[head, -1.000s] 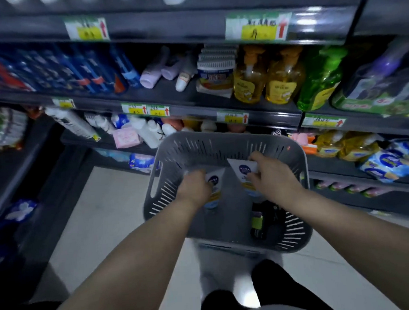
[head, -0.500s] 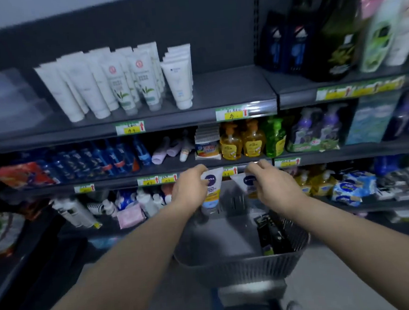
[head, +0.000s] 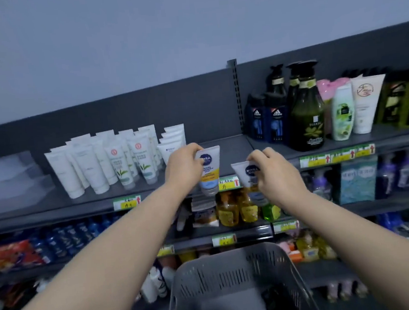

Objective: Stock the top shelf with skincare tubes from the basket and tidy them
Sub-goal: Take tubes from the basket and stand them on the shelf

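My left hand (head: 182,165) grips a white, yellow and blue skincare tube (head: 209,171), cap down, in front of the top shelf (head: 232,150). My right hand (head: 277,173) holds a second white tube with a blue round logo (head: 247,173), slightly lower and to the right. Both tubes hang at the shelf's front edge, above the price strip. Several white tubes (head: 115,159) stand in rows on the shelf to the left. The grey slotted basket (head: 232,275) sits below, with something dark inside at its right.
Dark pump bottles (head: 305,117) and other bottles and tubes fill the top shelf to the right of the upright. Clear plastic trays (head: 9,175) stand at the far left. Lower shelves hold yellow and green bottles (head: 242,208) and blue packs.
Both hands have lifted a tube each out of the basket and risen to the top shelf's front edge. The view has tilted up from the basket to the shelf.
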### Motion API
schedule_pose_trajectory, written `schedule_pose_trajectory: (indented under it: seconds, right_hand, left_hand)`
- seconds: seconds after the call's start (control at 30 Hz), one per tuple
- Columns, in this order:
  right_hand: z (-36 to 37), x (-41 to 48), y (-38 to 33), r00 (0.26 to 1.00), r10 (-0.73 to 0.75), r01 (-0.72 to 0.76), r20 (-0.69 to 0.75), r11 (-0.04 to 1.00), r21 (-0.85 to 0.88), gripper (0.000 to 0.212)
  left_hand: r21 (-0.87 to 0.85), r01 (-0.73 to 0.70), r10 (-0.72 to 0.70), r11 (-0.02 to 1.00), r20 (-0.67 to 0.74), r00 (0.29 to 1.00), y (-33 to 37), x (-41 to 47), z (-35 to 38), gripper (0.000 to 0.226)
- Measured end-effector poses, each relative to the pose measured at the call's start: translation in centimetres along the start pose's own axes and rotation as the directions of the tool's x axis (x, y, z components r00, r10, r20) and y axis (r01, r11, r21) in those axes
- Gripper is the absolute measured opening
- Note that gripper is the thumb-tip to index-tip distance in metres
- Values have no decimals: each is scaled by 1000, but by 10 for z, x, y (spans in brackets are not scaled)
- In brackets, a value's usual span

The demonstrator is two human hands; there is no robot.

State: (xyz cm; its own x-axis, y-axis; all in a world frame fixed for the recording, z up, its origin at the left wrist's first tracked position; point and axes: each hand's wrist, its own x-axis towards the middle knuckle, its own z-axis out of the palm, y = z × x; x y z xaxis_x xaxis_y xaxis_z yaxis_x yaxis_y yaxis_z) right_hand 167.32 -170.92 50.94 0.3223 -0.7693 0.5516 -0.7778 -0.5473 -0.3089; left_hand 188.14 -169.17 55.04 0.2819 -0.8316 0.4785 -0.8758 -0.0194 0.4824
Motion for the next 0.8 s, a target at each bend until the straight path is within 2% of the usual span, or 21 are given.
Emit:
schedule_pose_trajectory:
  seconds: [0.17, 0.37, 0.63, 0.73, 0.8]
  right_hand:
    - [7, 63, 25, 1000, 1, 1, -15, 995, 100, 29]
    - [23, 127, 47, 999, -12, 18, -30, 979, 204, 25]
    - [52, 161, 63, 997, -65, 51, 36, 957, 286, 24]
    - [63, 167, 57, 994, -85, 62, 66, 953, 297, 24]
    - [69, 170, 47, 991, -100, 69, 90, 952, 299, 24]
  left_hand:
    - [5, 20, -20, 1000, 10, 1000, 17, 75, 8, 19]
    - [133, 67, -76, 989, 64, 995, 12, 155, 47, 24]
    - [186, 171, -201, 968, 155, 967, -17, 202, 89, 20]
    - [138, 191, -209, 972, 127, 970, -25, 202, 89, 31]
    - [133, 139, -151, 981, 83, 985, -25, 198, 78, 43]
